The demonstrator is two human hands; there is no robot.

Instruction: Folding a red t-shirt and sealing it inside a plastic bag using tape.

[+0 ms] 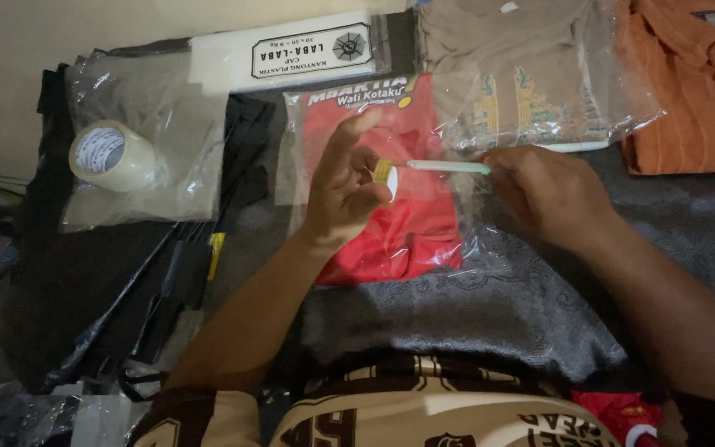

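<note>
My left hand (343,186) is raised over a red garment in a clear plastic bag (407,232), pinching a small white and yellow piece (386,178) between thumb and fingers. My right hand (544,194) rests fisted on the bag's right edge and grips a thin pale green stick (448,166) that points left and meets the small piece. I cannot tell what the stick is. The red garment's bag lies on a dark grey patterned cloth (473,306).
A roll of clear tape (112,155) sits on an empty plastic bag at the left. A white pack of plastic bags (291,51) lies at the back. A bagged beige shirt (523,74) and an orange shirt (688,83) lie at the right. Black bags (101,281) cover the left.
</note>
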